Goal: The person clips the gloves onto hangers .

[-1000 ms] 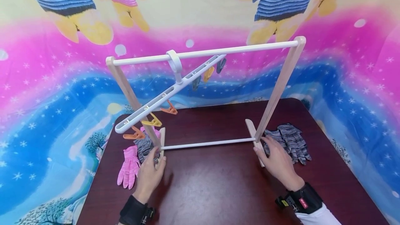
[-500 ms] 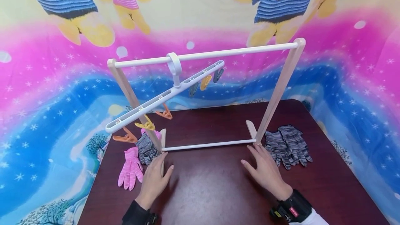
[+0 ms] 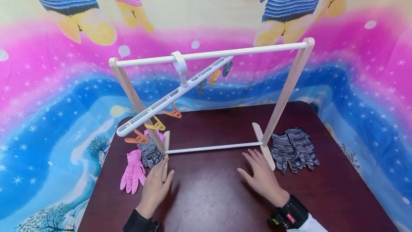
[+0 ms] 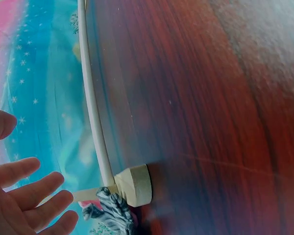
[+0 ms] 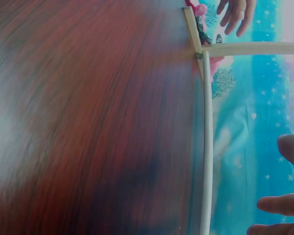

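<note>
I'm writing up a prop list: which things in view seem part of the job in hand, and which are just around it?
Likely part of the job:
rack, beside the left hand and right hand
hanger with clips, hung on it
perhaps the pink gloves and striped gloves

Just around it:
table
patterned backdrop

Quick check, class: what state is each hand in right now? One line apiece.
Left hand: open, holding nothing, near the rack.
Right hand: open, holding nothing, fingers extended.
</note>
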A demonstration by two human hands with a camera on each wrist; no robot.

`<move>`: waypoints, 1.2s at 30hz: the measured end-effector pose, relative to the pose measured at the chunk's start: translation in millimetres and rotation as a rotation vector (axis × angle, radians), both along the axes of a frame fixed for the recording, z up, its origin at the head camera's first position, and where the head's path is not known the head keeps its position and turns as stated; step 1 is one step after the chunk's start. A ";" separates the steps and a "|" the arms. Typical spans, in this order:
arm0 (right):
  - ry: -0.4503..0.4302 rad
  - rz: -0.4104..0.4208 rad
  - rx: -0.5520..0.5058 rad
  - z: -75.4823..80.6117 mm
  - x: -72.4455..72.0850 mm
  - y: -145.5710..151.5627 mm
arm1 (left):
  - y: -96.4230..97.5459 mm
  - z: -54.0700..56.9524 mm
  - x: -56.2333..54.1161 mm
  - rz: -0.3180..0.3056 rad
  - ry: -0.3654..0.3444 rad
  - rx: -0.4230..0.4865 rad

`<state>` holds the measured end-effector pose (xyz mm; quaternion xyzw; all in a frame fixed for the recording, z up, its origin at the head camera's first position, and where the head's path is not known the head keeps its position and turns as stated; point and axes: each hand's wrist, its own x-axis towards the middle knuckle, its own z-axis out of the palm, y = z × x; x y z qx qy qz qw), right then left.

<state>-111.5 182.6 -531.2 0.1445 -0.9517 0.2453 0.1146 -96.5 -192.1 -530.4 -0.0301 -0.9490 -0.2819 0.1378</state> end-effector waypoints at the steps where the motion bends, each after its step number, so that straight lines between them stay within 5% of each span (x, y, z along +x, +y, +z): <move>1: 0.000 0.004 -0.005 -0.4 0.0 -2.5 | -1.2 -0.2 0.4 0.012 0.006 0.002; 9: -0.063 0.039 -0.022 -3.0 0.8 -21.9 | -13.6 -1.4 2.6 0.074 0.087 0.020; 20: -0.111 0.073 0.010 -7.3 5.5 -34.9 | -36.0 -4.0 6.1 0.140 -0.004 0.019; 27: -0.093 0.101 0.032 -10.3 8.1 -45.1 | -45.8 -6.0 4.0 0.143 0.005 -0.026; 36: -0.154 0.161 0.037 -13.3 15.4 -63.8 | -59.6 -2.7 -0.1 0.196 -0.240 -0.020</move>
